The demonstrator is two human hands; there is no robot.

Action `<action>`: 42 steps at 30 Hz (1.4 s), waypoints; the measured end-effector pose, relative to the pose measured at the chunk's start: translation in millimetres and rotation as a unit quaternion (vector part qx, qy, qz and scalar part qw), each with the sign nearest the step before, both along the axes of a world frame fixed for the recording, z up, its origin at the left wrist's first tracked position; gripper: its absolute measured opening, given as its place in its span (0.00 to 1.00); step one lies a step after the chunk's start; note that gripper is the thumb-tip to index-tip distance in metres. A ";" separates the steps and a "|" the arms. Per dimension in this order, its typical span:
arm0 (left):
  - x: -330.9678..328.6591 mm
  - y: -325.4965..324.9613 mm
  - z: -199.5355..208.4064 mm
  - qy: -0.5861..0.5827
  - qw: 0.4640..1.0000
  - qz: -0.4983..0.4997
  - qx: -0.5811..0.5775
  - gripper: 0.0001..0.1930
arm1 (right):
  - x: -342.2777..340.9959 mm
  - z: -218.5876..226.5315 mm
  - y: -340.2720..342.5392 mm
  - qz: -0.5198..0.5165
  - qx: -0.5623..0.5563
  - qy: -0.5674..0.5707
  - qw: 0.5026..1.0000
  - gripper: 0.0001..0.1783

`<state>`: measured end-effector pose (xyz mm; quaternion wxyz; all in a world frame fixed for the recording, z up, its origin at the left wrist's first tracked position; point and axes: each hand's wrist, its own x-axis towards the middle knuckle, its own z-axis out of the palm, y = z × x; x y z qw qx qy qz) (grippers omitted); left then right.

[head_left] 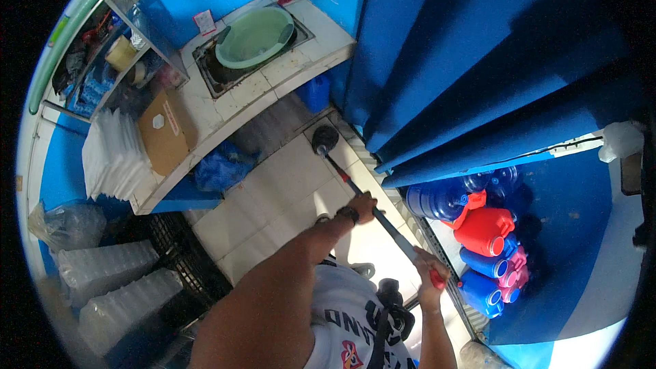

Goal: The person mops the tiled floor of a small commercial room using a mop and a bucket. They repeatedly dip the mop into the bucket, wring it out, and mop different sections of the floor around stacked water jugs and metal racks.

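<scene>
Both hands grip a long mop handle [389,224], dark with a red end. My left hand [362,206] holds it about halfway down, a dark watch on that wrist. My right hand [429,277] is closed on the red top end. The dark mop head [325,139] rests on the white tiled floor [287,195] at the foot of a tiled counter and next to a blue sliding door [437,61].
A green basin [254,35] sits in the sink of the white tiled counter [273,85]. A brown cardboard box [164,133] and stacked white packets [113,157] lie on it. Blue and red plastic jugs [485,246] cluster at right. Clear container stacks [109,280] stand at left.
</scene>
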<state>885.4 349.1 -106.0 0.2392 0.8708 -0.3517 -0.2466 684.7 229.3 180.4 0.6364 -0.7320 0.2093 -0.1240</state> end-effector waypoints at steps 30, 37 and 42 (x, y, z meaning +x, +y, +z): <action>1.2 39.4 -30.8 0.022 0.997 0.028 0.070 0.25 | 1.1 -38.8 13.4 0.031 0.022 -0.001 0.999 0.07; 18.8 30.0 -33.8 0.015 0.990 0.083 0.111 0.25 | 25.8 -42.8 -17.3 0.117 -0.013 0.002 0.993 0.08; 2.4 44.9 -15.5 -0.015 0.985 0.139 0.104 0.27 | 34.2 -37.1 -28.5 0.240 -0.022 -0.037 0.970 0.08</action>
